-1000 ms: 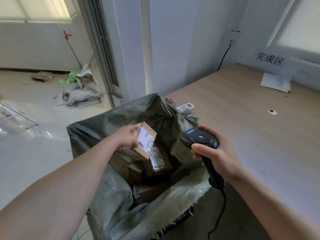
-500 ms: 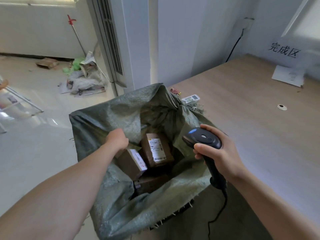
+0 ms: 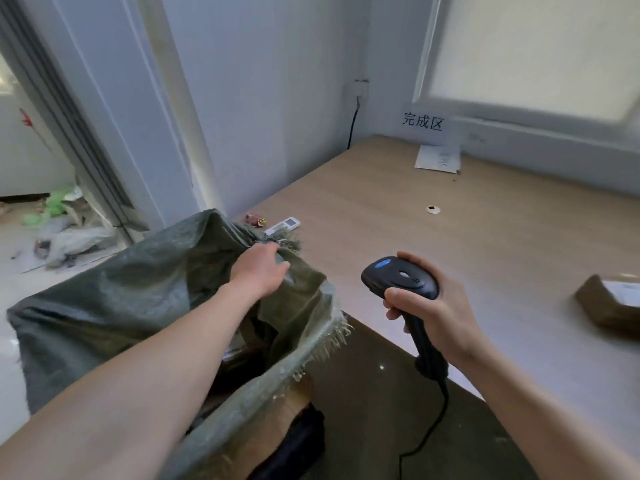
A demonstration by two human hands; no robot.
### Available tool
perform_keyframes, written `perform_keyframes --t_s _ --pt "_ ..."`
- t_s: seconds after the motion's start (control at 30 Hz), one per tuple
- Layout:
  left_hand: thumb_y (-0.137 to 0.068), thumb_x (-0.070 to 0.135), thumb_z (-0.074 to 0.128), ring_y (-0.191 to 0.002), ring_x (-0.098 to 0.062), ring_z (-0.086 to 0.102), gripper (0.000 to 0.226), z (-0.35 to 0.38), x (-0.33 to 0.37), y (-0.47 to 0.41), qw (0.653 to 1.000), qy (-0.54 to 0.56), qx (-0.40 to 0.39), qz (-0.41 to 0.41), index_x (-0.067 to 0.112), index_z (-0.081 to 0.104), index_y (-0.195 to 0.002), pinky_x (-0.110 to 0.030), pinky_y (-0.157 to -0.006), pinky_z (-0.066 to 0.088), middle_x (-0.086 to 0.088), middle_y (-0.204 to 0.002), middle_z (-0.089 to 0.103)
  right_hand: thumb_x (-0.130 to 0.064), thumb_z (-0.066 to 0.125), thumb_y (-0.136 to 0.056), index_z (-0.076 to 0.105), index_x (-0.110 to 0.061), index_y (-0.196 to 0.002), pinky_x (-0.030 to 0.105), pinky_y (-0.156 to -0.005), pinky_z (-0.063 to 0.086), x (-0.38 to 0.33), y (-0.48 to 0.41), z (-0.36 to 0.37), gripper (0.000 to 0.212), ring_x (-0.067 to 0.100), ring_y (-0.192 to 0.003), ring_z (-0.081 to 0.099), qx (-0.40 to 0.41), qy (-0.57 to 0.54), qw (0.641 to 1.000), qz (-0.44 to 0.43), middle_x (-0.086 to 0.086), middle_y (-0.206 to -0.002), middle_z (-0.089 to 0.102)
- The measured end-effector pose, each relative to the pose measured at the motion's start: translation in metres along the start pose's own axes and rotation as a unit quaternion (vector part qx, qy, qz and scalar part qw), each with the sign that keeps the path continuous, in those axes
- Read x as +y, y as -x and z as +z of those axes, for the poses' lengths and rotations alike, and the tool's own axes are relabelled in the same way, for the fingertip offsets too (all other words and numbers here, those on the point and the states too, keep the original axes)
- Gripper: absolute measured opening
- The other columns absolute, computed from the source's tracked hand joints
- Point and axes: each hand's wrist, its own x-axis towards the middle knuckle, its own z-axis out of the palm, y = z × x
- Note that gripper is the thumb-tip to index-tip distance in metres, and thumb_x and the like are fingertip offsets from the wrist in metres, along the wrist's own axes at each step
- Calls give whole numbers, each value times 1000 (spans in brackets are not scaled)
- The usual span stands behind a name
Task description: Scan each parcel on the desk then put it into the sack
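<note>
A: Classify the location.

B: Parcel-handling back room. Indicators: wooden desk (image 3: 398, 216) against bare grey walls; printed wall sign (image 3: 423, 121) reading 完成区; corded barcode scanner (image 3: 401, 282); labelled cardboard parcel (image 3: 609, 301); woven green sack (image 3: 104, 306) at the desk edge.

A: Secondary indicators?

B: Discarded packaging (image 3: 65, 230) on the floor beyond the doorway.

A white paper sign (image 3: 423, 121) on the wall at the upper right of the frame, just above the desk's far edge, reads 完成区 in dark characters. The sheet of paper (image 3: 438, 159) lying below it carries print too small to read. The white label on the parcel (image 3: 611, 301) at the right edge is blurred.
</note>
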Motion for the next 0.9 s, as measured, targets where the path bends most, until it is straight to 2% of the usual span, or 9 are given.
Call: perform_keyframes --t_s 0.23,0.47,0.63,0.83,0.9 --pt "-99 41 55 -132 -32 52 53 36 166 22 994 -9 -9 109 14 52 -144 -42 -108 44 -11 -146 54 -24 81 -64 62 -24 -130 39 -56 48 -12 53 -135 68 28 -66 72 99 9 995 -12 6 -85 76" --pt "-100 43 54 -135 -30 49 53 82 310 57 979 6 -33 199 15 51 -145 -37 -107 41 -9 -149 50 -24 82 -65 59 -19 -134 41 -56 48 -17 113 -252 73 30 -66 72 204 21 978 -32 11 -94 76" --pt "-99 46 55 -137 -28 46 56 114 387 66 964 2 -68 255 16 49 -147 -37 -109 40 -7 -151 49 -26 82 -66 60 -22 -133 38 -52 49 -14 139 -309 71 30 -67 72 273 25 961 -36 12 -92 76" --pt "-97 46 60 -138 -28 45 62 154 470 56 943 -6 -110 314 14 47 -148 -37 -109 39 -9 -149 51 -24 81 -64 62 -29 -126 45 -58 50 -1 143 -359 65 27 -64 70 350 20 936 -24 10 -92 76" --pt "-95 48 62 -138 -28 45 65 171 496 46 936 -6 -127 328 15 46 -149 -36 -108 39 -9 -149 51 -24 80 -63 61 -24 -130 38 -54 53 3 136 -376 69 23 -62 70 375 22 927 -17 6 -90 76"
